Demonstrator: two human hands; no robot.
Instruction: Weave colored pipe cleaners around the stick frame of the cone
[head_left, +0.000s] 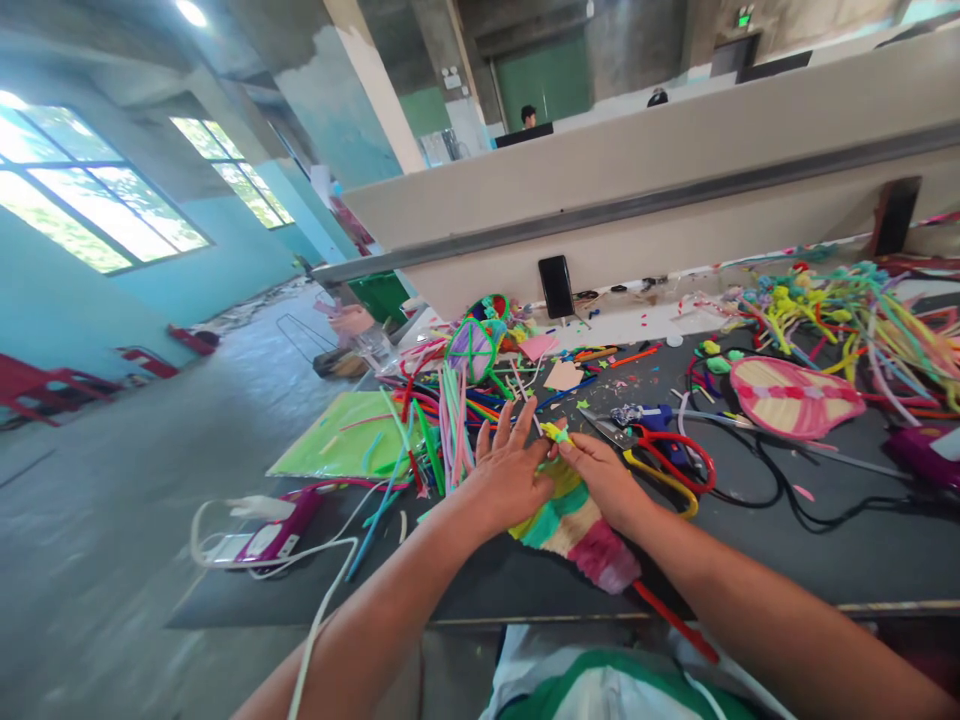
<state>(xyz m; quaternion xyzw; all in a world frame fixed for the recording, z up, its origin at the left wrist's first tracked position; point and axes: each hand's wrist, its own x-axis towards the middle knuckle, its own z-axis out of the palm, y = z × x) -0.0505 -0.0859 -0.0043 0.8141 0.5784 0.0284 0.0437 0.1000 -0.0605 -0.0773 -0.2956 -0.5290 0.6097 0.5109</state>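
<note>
A striped fuzzy pipe-cleaner piece [559, 522] in yellow, teal, cream and magenta lies in front of me, a red stem [675, 620] running from its lower end toward my lap. My left hand [514, 470] rests over its upper left part with the fingers stretched out and apart; its thumb is partly hidden. Pinched in my right hand [604, 480] is a small yellow-green pipe-cleaner piece [556, 432] at the top of the striped one. Scissors [671, 450] with red and yellow handles lie right of my right hand.
Bundled pipe cleaners [454, 430] and a green plastic packet [337, 435] lie left. A purple power strip [281, 530] trails white cable past my left arm. Pink striped work [795, 397] and a coloured heap [847, 310] lie right. A phone [555, 287] leans against the partition [645, 180].
</note>
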